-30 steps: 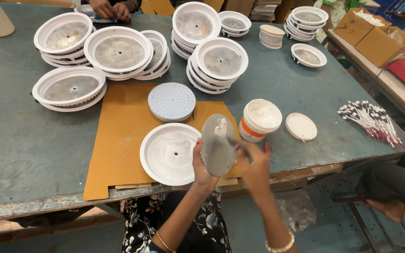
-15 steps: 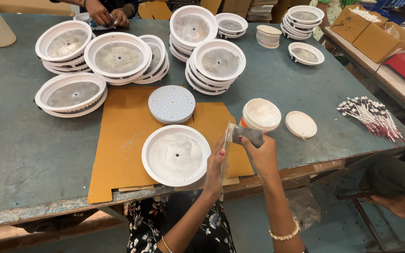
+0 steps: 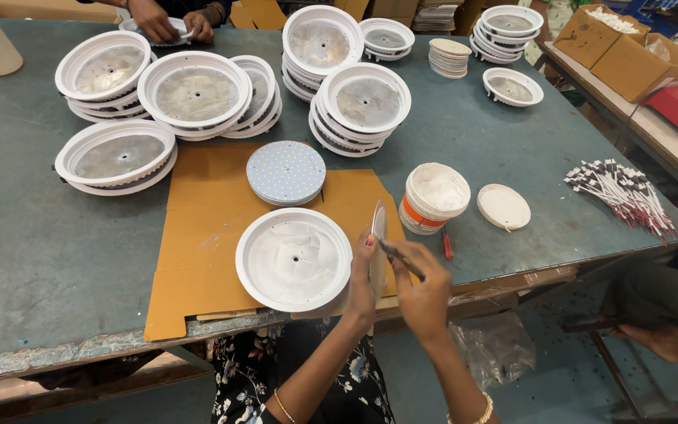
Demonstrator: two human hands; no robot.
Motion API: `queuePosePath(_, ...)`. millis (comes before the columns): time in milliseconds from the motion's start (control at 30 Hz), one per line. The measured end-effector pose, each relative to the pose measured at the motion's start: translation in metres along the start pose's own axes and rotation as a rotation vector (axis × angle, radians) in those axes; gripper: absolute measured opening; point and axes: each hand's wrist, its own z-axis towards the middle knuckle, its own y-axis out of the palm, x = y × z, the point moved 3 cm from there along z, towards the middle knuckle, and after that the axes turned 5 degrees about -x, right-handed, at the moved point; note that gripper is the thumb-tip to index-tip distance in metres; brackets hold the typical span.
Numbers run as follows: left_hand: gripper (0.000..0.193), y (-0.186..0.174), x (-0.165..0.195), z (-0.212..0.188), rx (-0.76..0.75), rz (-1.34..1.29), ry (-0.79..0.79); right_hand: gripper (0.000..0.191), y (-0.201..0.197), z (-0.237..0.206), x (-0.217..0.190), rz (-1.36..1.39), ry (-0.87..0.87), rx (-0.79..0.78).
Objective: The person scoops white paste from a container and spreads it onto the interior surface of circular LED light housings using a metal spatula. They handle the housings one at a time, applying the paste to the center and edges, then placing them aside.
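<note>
Bright, even overhead light; soft short shadows; mild glare on white housings (image 3: 293,259); wide-angle bending at edges; sharp.

L hand (image 3: 361,276) holds thin round disc (image 3: 378,235) on edge, upright; R hand (image 3: 424,289) pinches slim tool (image 3: 399,257) w/ tip at disc face. White round housing (image 3: 293,259) lies just left on brown cardboard (image 3: 198,235). White paste tub (image 3: 433,198) near, lid (image 3: 503,206) beside it on tabletop (image 3: 41,251).
</note>
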Motion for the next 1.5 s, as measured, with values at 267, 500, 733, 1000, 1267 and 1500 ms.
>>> queuePosePath(267,0.066,-0.004,0.003,-0.004,0.015,-0.343,-0.233,0.028,-0.012,0.003,0.019,-0.101,-0.132,-0.091)
queuePosePath(500,0.076,0.014,0.051,-0.025,-0.131,-0.457,-0.279,0.032,-0.010,0.041,0.057,-0.182,-0.331,-0.156)
queuePosePath(733,0.069,-0.007,0.061,-0.022,0.025,-0.568,-0.181,0.033,-0.004,0.008,0.052,-0.174,-0.319,-0.230)
queuePosePath(1000,0.068,-0.017,0.060,-0.022,0.087,-0.620,-0.088,0.040,-0.001,-0.024,0.042,-0.058,-0.025,-0.258)
queuePosePath(1267,0.070,-0.012,0.036,-0.020,0.070,-0.347,0.011,0.026,0.011,-0.011,0.044,-0.009,0.104,-0.146)
queuePosePath(1500,0.079,-0.002,0.034,-0.024,-0.061,-0.118,0.285,0.020,0.018,-0.022,0.031,-0.083,0.305,-0.126)
